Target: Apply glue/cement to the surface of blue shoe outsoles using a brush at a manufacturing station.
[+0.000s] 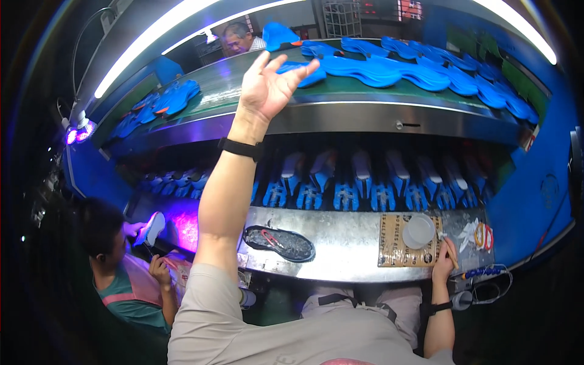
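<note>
My left hand (267, 88) is raised over the front edge of the upper conveyor, palm up, fingers spread and nothing gripped. Just beyond its fingertips a blue shoe sole (280, 36) stands tilted up. Another blue sole (303, 74) lies partly behind the fingers. At the bench's right my right hand (446, 258) is closed on a thin brush (451, 250) with a wooden handle. Its tip is beside a translucent round cup (420, 230) on a piece of brown cardboard (389, 255). In the middle of the metal bench lies a dark sole (286, 244) with a reddish loop on it.
More blue soles (377, 70) line the upper belt (219, 85). Below, several shoe parts (362, 173) stand on blue holders. White scraps and tape rings (483, 236) lie at the right. A co-worker (128, 261) at left holds a sole; another person (240, 39) is behind the belt.
</note>
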{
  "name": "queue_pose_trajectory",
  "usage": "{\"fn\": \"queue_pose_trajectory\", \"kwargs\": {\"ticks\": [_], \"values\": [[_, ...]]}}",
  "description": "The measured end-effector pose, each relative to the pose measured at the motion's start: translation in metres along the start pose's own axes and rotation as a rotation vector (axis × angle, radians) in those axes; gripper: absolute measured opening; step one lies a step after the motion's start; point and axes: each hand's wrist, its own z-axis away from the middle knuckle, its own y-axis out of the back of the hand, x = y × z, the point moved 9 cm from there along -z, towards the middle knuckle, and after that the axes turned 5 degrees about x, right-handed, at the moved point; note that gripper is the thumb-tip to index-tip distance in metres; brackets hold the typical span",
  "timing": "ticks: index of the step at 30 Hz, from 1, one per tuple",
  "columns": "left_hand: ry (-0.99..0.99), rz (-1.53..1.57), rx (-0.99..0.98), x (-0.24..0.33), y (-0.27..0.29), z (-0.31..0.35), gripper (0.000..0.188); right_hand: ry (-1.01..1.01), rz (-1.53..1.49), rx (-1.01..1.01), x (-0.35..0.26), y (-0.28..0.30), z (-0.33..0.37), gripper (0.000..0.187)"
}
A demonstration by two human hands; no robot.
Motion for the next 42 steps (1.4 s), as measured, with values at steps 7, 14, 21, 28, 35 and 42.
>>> {"fn": "queue_pose_trajectory", "kwargs": {"ticks": [7,14,21,28,35,42], "values": [[-0.395,-1.049,0.688,0.161,0.143,0.039,0.057,0.014,0.059,0.018,-0.019,0.003,-0.001,0.019],[-0.347,-0.792,0.793,0.36,0.319,0.107,0.042,-0.01,0.012,0.065,-0.017,0.004,0.0,0.017],[-0.416,-1.162,1.235,0.383,0.325,0.11,0.031,0.055,0.025,0.084,-0.034,0.006,-0.003,0.018],[-1.027,-2.279,1.147,0.282,0.166,0.128,0.038,-0.051,-0.025,0.057,-0.015,0.009,0.0,0.019],[-1.326,-2.132,1.209,0.205,0.057,0.237,0.041,-0.1,-0.224,0.022,-0.032,0.013,-0.022,0.021],[-0.71,-1.313,0.429,0.012,0.045,0.232,0.044,-0.018,-0.124,-0.278,-0.105,-0.009,-0.047,0.014]]}}
